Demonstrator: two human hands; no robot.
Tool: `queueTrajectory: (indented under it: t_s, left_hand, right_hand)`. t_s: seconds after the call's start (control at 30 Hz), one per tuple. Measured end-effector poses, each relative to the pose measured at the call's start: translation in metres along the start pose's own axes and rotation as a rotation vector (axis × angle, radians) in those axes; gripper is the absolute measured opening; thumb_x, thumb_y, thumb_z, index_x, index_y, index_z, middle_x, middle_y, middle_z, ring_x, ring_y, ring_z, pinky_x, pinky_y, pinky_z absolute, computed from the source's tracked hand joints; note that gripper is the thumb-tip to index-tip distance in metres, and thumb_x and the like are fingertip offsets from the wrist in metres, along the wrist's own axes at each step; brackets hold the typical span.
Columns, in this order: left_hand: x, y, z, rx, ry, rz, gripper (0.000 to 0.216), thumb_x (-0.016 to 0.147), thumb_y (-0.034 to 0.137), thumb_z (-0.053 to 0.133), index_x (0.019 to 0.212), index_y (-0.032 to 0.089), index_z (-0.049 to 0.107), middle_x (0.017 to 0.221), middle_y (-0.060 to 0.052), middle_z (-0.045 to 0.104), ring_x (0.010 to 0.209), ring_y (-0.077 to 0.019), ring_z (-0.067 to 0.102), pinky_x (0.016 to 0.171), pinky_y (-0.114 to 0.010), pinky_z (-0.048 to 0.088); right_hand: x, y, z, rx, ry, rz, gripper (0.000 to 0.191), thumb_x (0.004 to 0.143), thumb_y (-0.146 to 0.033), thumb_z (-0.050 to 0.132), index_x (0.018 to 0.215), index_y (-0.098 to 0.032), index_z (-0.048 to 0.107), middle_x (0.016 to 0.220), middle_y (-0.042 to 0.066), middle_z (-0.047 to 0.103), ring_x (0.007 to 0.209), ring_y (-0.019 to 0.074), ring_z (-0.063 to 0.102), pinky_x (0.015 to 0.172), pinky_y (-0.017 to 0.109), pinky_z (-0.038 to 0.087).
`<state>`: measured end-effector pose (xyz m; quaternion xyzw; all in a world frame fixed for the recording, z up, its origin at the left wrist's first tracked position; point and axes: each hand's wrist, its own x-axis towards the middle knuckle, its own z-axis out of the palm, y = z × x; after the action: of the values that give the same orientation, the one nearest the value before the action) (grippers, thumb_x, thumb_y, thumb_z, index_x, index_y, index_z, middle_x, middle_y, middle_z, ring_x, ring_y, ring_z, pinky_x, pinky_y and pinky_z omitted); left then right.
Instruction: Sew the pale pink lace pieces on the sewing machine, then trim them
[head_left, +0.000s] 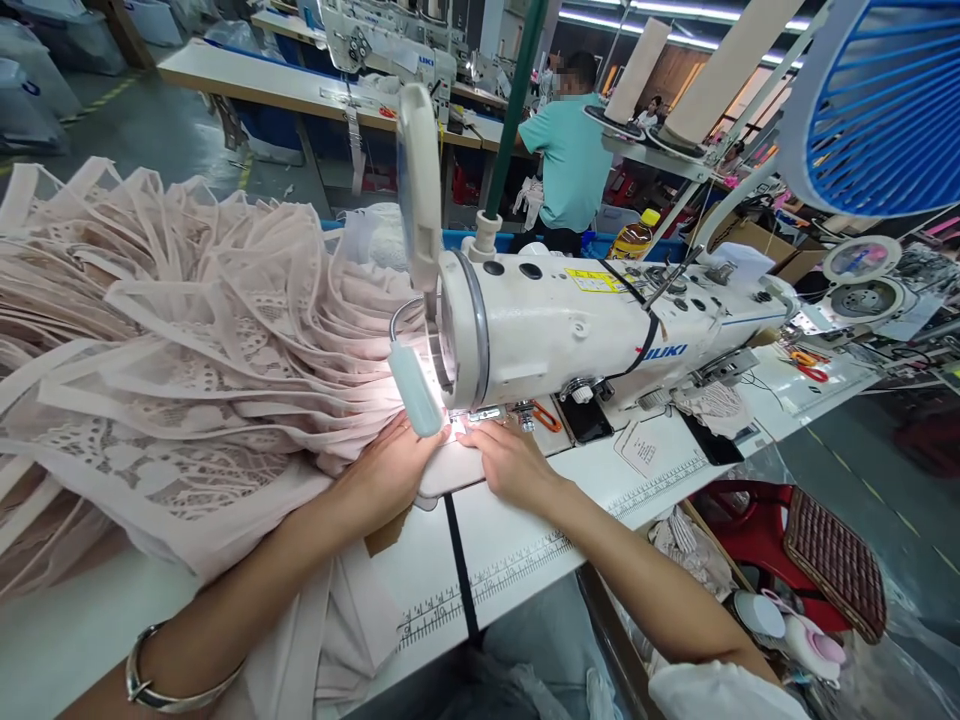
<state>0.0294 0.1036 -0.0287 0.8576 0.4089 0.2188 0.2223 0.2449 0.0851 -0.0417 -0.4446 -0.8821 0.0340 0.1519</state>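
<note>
A white Juki sewing machine (577, 325) stands on the white table (517, 545), its lamp lit over the needle. My left hand (394, 465) lies flat on pale pink fabric (446, 470) just left of the needle, fingers stretched out. My right hand (510, 460) presses on the same fabric just right of the needle, fingers extended toward the presser foot. A big heap of pink lace pieces (180, 340) spreads to the left, joined to the piece under my hands.
A measuring tape (525, 560) runs along the table's front edge. Scissors (806, 365) and small parts lie at the right. A red stool (757, 525) with a woven cushion stands below. A person in a teal shirt (570, 160) works behind. A blue fan (877, 100) hangs upper right.
</note>
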Motion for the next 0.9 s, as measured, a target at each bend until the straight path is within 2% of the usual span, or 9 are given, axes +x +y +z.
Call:
queueTrajectory:
  t_s: [0.17, 0.33, 0.43, 0.5, 0.57, 0.67, 0.8, 0.9]
  left_hand:
    - [0.008, 0.008, -0.007, -0.243, 0.001, -0.166, 0.035, 0.098, 0.038, 0.029, 0.091, 0.024, 0.060, 0.097, -0.001, 0.065, 0.095, -0.0181, 0.059, 0.088, -0.031, 0.047]
    - [0.006, 0.003, -0.001, -0.258, 0.075, -0.258, 0.039, 0.098, 0.039, 0.025, 0.089, 0.026, 0.060, 0.082, -0.002, 0.062, 0.095, -0.0200, 0.060, 0.086, -0.032, 0.048]
    - [0.006, 0.000, 0.001, -0.189, 0.063, -0.267, 0.035, 0.097, 0.035, 0.026, 0.087, 0.025, 0.058, 0.085, -0.002, 0.062, 0.095, -0.0204, 0.058, 0.087, -0.033, 0.048]
    - [0.007, 0.001, 0.000, -0.105, 0.036, -0.235, 0.026, 0.094, 0.031, 0.032, 0.089, 0.024, 0.057, 0.092, -0.004, 0.062, 0.099, -0.0216, 0.057, 0.089, -0.035, 0.048]
    - [0.009, 0.002, -0.001, 0.002, -0.012, -0.194, 0.018, 0.090, 0.028, 0.039, 0.094, 0.022, 0.056, 0.098, -0.006, 0.061, 0.105, -0.0238, 0.054, 0.093, -0.038, 0.046]
    - [0.011, 0.004, 0.000, 0.126, -0.069, -0.176, 0.018, 0.090, 0.028, 0.043, 0.099, 0.019, 0.055, 0.102, -0.009, 0.059, 0.109, -0.0256, 0.052, 0.094, -0.038, 0.045]
    - [0.006, 0.007, 0.008, 0.277, 0.053, -0.247, 0.021, 0.090, 0.030, 0.047, 0.104, 0.019, 0.057, 0.106, -0.011, 0.059, 0.106, -0.0272, 0.053, 0.088, -0.039, 0.045]
    - [0.000, 0.011, 0.013, 0.446, 0.090, -0.096, 0.024, 0.091, 0.016, 0.038, 0.097, 0.016, 0.061, 0.095, -0.013, 0.061, 0.096, -0.0265, 0.055, 0.083, -0.039, 0.043]
  right_hand:
    - [0.004, -0.001, -0.005, 0.047, -0.129, 0.086, 0.048, 0.084, -0.004, 0.035, 0.123, -0.018, 0.060, 0.120, 0.008, 0.061, 0.105, 0.0187, 0.054, 0.098, 0.035, 0.041]
    - [0.009, -0.004, -0.011, 0.006, -0.322, 0.134, 0.057, 0.084, -0.003, 0.035, 0.137, -0.017, 0.048, 0.135, 0.008, 0.053, 0.116, 0.0235, 0.051, 0.100, 0.039, 0.042]
    - [0.010, -0.003, -0.012, -0.009, -0.363, 0.119, 0.057, 0.085, -0.002, 0.032, 0.137, -0.016, 0.046, 0.139, 0.009, 0.050, 0.120, 0.0259, 0.048, 0.104, 0.044, 0.039]
    - [0.011, -0.002, -0.012, -0.019, -0.354, 0.112, 0.055, 0.085, -0.002, 0.030, 0.136, -0.016, 0.046, 0.139, 0.009, 0.050, 0.120, 0.0262, 0.048, 0.106, 0.047, 0.036]
    - [0.010, -0.001, -0.011, -0.027, -0.343, 0.117, 0.051, 0.087, -0.004, 0.029, 0.134, -0.016, 0.047, 0.136, 0.010, 0.052, 0.118, 0.0262, 0.048, 0.107, 0.049, 0.034]
    - [0.010, -0.002, -0.010, -0.028, -0.336, 0.135, 0.049, 0.088, -0.005, 0.031, 0.132, -0.016, 0.047, 0.129, 0.011, 0.056, 0.116, 0.0253, 0.049, 0.106, 0.048, 0.033]
    - [0.014, -0.004, -0.010, -0.074, -0.323, 0.268, 0.049, 0.085, -0.006, 0.032, 0.129, -0.016, 0.052, 0.110, 0.013, 0.063, 0.099, 0.0241, 0.056, 0.100, 0.046, 0.038]
    - [0.019, -0.005, -0.010, -0.075, -0.357, 0.362, 0.046, 0.086, -0.007, 0.034, 0.124, -0.018, 0.057, 0.097, 0.012, 0.064, 0.090, 0.0226, 0.058, 0.095, 0.042, 0.041]
